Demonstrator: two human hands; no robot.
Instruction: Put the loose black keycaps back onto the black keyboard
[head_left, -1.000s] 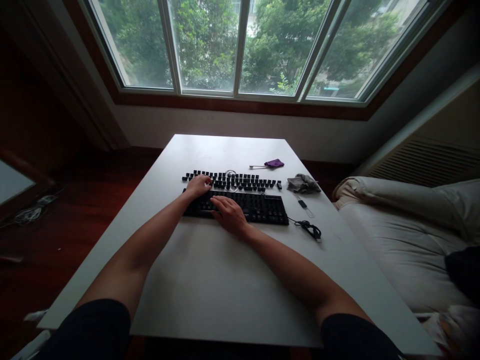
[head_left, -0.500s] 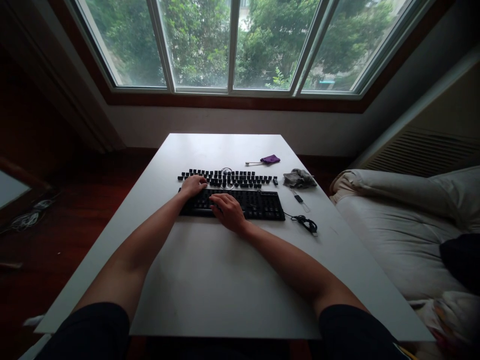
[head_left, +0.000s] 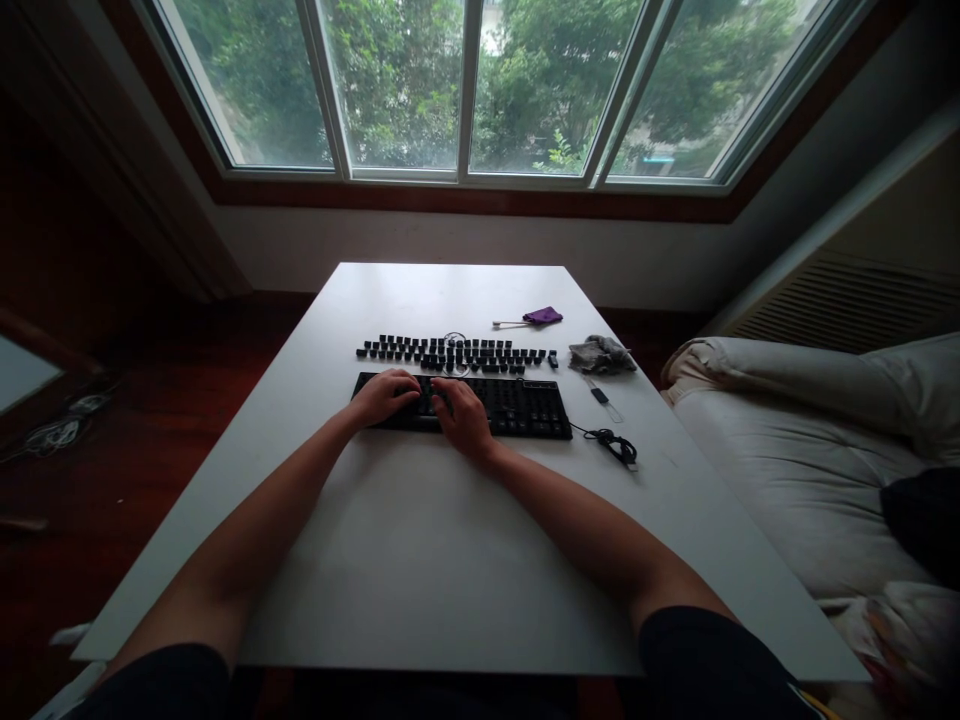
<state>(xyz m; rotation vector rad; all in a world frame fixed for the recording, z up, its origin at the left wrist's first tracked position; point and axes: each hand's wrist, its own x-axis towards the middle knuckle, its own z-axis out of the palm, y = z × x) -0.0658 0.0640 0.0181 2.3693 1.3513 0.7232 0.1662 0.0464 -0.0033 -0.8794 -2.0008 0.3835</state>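
A black computer keyboard lies on the white table in front of me. My left hand is over its left part, fingers curled together at the tips; anything small between them is too small to make out. Close beside it, my right hand rests over the keyboard's middle, its fingers bent and a little apart from the thumb, with nothing visible in them. Behind the keyboard, loose black keycaps stand in rows. The keys under both hands are hidden.
Right of the keyboard lie its coiled cable, a small dark tool with wire loops and a crumpled grey cloth or bag. Farther back are a purple pouch and a thin stick. A pale sofa adjoins the table's right side.
My left hand has drawn back toward me from beside the loose keycaps, onto the keyboard. My right hand has shifted slightly right, and the keyboard's left end has moved a little.
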